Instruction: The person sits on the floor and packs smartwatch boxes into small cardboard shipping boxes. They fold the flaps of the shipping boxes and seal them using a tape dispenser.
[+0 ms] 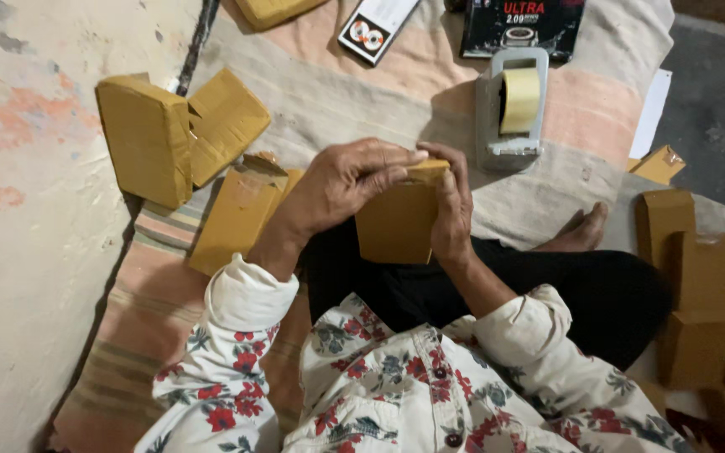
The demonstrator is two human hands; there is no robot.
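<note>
Both hands hold a small brown cardboard box (394,225) upright over my lap. My left hand (341,183) covers its top left, with the fingers pressing the top flap. My right hand (452,211) grips its right edge, thumb on the top. A grey tape dispenser (509,109) with a yellowish roll stands on the mat just beyond the hands. A folded brown box (237,216) lies flat left of my left forearm.
Two brown boxes (169,134) lean by the wall on the left. Several more brown boxes (698,285) are stacked at the right. A black printed carton (524,25) and a white packet (375,25) lie at the top. My bare foot (581,231) rests on the striped mat (354,92).
</note>
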